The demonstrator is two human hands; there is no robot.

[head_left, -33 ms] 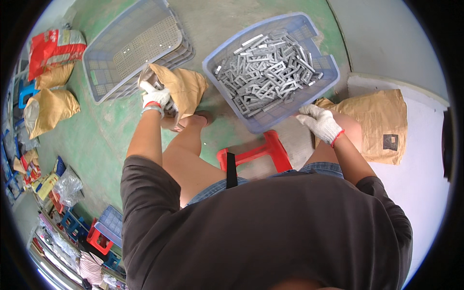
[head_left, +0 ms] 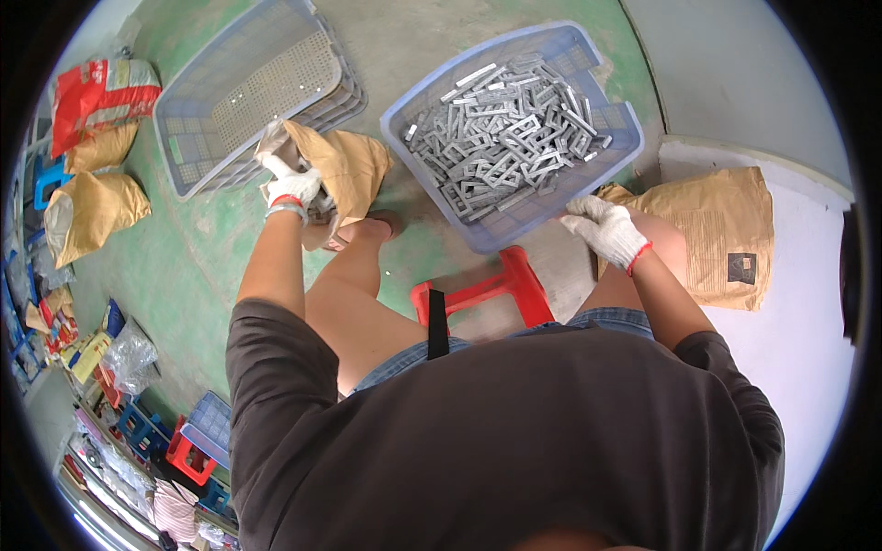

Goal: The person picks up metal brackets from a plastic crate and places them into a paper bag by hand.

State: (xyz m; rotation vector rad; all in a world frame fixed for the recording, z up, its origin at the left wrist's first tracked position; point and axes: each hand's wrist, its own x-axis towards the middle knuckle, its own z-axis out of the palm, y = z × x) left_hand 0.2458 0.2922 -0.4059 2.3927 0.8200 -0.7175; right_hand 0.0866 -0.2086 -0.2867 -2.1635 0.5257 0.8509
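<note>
My left hand (head_left: 296,184), in a white glove with a red cuff, is at the mouth of a brown paper sack (head_left: 354,174). Two of its fingers show stretched apart; the others are partly hidden, and grey pieces show below them. My right hand (head_left: 608,231), gloved alike, hovers by the near right corner of a blue plastic basket (head_left: 510,230), beside my right knee. Its fingers point left, loosely extended, and I see nothing held in them. A heap of grey rectangular frame-shaped parts (head_left: 514,138) lies in the basket.
More plastic baskets (head_left: 175,147) are stacked at the far left. A red plastic stool (head_left: 524,285) stands between my legs. To my right lies another paper sack (head_left: 707,230) by the wall. Further sacks (head_left: 101,216) and shelves with clutter line the left side.
</note>
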